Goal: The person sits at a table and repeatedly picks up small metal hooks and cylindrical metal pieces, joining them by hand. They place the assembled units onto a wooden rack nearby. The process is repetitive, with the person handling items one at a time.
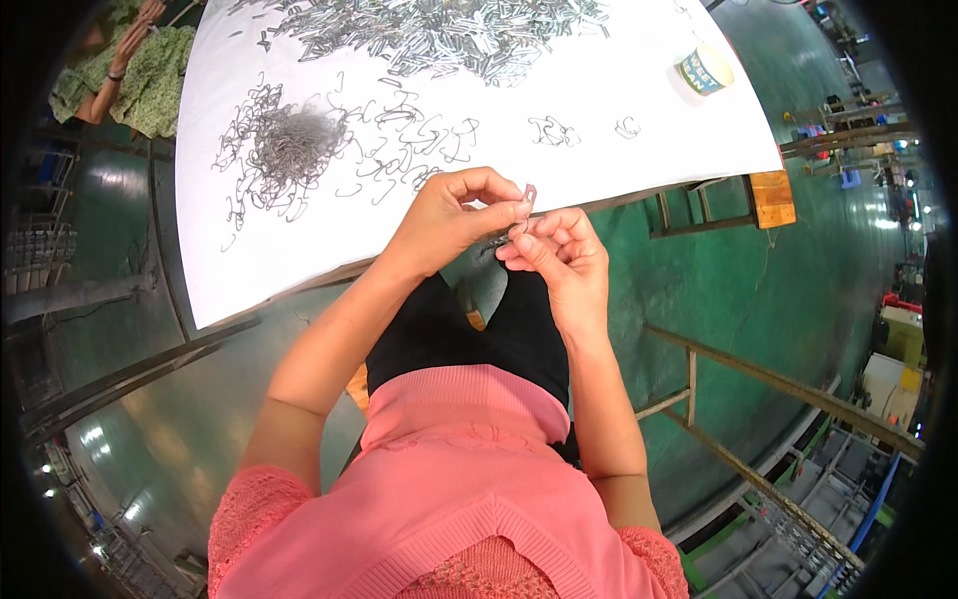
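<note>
Above the table's near edge, my left hand (457, 218) pinches a small flat metal piece (530, 192) between thumb and forefinger; a slot shows in it. My right hand (567, 258) is close beside it, its thumb and fingertips pressed together. A thin bent wire (526, 228) shows at the right fingertips, just below the metal piece. Whether the two parts are joined is too small to tell. More dark wire shows by the right fingers, partly hidden. A tangled heap of bent wire hooks (289, 145) lies on the table's left side, with loose ones spread toward the middle.
The white-covered table (269, 265) carries a broad pile of small metal pieces (449, 35) at the far side. Small wire clusters (552, 131) lie to the right, near a round printed tub (706, 70). A wooden stool (772, 199) stands right. Another person's arm (105, 95) shows far left.
</note>
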`<action>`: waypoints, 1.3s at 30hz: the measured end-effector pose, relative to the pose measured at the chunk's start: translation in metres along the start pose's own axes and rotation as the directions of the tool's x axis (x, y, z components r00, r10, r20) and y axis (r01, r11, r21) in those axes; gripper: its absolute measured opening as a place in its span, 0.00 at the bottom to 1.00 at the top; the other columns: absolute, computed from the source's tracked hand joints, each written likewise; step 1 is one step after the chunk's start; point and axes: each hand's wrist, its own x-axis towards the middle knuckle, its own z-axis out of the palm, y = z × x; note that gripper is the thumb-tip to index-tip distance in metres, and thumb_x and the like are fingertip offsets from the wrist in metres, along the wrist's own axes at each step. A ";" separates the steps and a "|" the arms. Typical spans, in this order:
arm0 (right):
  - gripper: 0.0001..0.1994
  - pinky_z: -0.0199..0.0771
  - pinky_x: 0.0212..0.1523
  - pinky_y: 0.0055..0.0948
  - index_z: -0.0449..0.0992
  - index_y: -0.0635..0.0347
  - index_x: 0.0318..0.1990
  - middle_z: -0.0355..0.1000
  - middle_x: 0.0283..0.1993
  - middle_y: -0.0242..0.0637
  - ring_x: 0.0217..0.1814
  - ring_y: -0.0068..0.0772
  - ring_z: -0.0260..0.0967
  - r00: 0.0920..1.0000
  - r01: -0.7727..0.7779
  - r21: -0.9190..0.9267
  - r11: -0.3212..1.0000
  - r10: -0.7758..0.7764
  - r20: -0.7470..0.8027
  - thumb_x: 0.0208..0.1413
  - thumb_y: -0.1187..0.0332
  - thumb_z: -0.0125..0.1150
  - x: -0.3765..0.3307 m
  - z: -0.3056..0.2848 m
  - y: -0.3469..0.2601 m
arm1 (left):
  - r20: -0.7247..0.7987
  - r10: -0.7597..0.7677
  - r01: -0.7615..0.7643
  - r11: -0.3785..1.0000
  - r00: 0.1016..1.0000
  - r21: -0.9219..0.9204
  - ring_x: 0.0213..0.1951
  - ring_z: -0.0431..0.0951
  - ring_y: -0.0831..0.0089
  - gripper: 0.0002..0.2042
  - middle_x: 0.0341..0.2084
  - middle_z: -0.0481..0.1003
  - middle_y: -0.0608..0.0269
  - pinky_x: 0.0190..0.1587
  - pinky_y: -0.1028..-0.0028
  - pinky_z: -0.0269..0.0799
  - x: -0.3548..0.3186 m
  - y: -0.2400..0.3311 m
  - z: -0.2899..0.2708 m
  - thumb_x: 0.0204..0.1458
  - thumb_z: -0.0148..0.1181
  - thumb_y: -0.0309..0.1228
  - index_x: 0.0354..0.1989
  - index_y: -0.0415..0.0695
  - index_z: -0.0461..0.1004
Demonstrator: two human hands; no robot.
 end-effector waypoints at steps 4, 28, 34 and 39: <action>0.09 0.78 0.35 0.25 0.65 0.60 0.36 0.74 0.37 0.40 0.35 0.32 0.77 1.000 0.005 0.003 1.000 -0.005 0.023 0.55 0.78 0.60 0.000 0.002 0.003 | 0.003 -0.008 0.009 0.998 1.000 -0.069 0.40 0.75 0.77 0.04 0.36 0.78 0.62 0.46 0.75 0.71 -0.006 0.005 -0.002 0.49 0.64 0.25 0.32 0.39 0.78; 0.06 0.72 0.40 0.39 0.80 0.58 0.32 0.71 0.39 0.40 0.37 0.43 0.73 0.995 0.074 -0.973 0.219 -0.081 0.057 0.50 0.66 0.64 0.164 0.018 0.029 | -0.151 0.391 -0.363 0.914 0.908 0.181 0.41 0.74 0.70 0.06 0.34 0.75 0.64 0.45 0.72 0.69 -0.053 -0.029 -0.009 0.43 0.66 0.22 0.31 0.43 0.80; 0.08 0.74 0.44 0.40 0.82 0.55 0.33 0.69 0.46 0.41 0.43 0.44 0.72 0.993 -0.099 -0.994 -0.036 0.063 -0.101 0.47 0.64 0.66 0.175 0.046 0.028 | -0.167 0.386 -0.367 0.920 0.907 0.133 0.41 0.73 0.69 0.07 0.34 0.75 0.64 0.45 0.71 0.68 -0.054 -0.032 -0.010 0.42 0.67 0.21 0.30 0.43 0.80; 0.06 0.73 0.45 0.41 0.81 0.57 0.33 0.68 0.46 0.41 0.49 0.42 0.70 1.000 -0.022 -0.998 -0.056 0.020 -0.023 0.48 0.67 0.65 0.175 0.043 0.042 | -0.163 0.396 -0.378 0.916 0.904 0.133 0.41 0.73 0.69 0.07 0.35 0.75 0.63 0.45 0.71 0.68 -0.053 -0.034 -0.010 0.41 0.67 0.21 0.31 0.43 0.80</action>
